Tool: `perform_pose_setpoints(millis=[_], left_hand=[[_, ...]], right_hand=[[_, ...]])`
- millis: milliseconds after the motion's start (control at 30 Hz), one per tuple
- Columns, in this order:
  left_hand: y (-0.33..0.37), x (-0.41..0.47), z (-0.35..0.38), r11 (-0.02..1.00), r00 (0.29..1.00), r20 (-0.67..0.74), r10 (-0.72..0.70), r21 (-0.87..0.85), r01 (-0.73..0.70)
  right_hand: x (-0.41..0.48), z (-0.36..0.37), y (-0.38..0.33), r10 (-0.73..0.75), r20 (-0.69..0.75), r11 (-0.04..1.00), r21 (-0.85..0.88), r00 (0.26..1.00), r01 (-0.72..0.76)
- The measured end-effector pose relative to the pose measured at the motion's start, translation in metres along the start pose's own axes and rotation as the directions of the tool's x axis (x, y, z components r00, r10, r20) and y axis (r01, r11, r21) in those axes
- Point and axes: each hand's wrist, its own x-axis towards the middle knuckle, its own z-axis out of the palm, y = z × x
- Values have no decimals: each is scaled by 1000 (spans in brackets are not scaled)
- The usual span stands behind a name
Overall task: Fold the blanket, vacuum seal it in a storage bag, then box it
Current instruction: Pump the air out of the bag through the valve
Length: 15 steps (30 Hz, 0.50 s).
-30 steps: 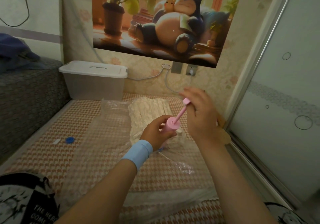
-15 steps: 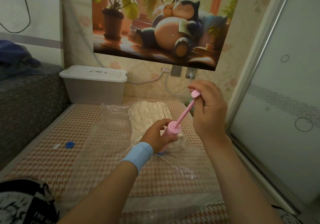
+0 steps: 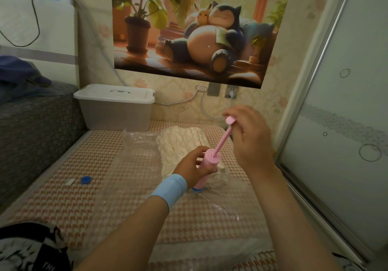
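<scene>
**Surroundings.** A lidded plastic box (image 3: 115, 108) stands against the far wall, at the far-left corner of the patterned mat (image 3: 63, 203). A grey upholstered block (image 3: 31, 123) borders the mat on the left. A sliding door (image 3: 346, 123) in a metal frame borders it on the right. A poster (image 3: 199, 29) hangs above the box, and a white cable runs from the wall socket (image 3: 231, 92) down behind the right hand (image 3: 249, 142). A blue cap (image 3: 86, 180) and a small white clip (image 3: 69, 181) lie side by side on the mat, well left of the storage bag (image 3: 134, 157). Both forearms cross the near half of the bag and hide part of it.

**Clearances.** The bag's right edge lies near the door frame. Open mat is on the left, between the bag and the grey block. The box sits just beyond the bag's far-left corner.

**Work item.** The blanket (image 3: 178, 144) is white, folded and wrinkled, and lies inside the clear bag at its far end. The near part of the bag is flat, creased film. A pink hand pump (image 3: 212, 157) stands tilted on a blue valve (image 3: 197, 190) on the bag, just right of the blanket. The left hand (image 3: 192, 169), with a blue wristband (image 3: 170, 189), grips the pump barrel. The plunger rod (image 3: 223, 137) is drawn out, and the right hand's fingers curl round its top handle.
</scene>
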Motion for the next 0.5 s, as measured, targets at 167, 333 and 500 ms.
perform_pose_setpoints(millis=[167, 333, 500], left_hand=[[-6, -4, 7, 1000, 1000, -7, -9, -24, 9], [-2, -5, 8, 998, 999, -36, -6, -69, 3], [-3, -3, 10, 998, 999, -38, -23, -54, 21]], right_hand=[[-17, 20, 5, 85, -45, 995, 48, 995, -83], [-56, 46, 22, 179, 449, 983, -36, 876, -182], [-25, 14, 10, 105, 246, 994, -14, 964, -105]])
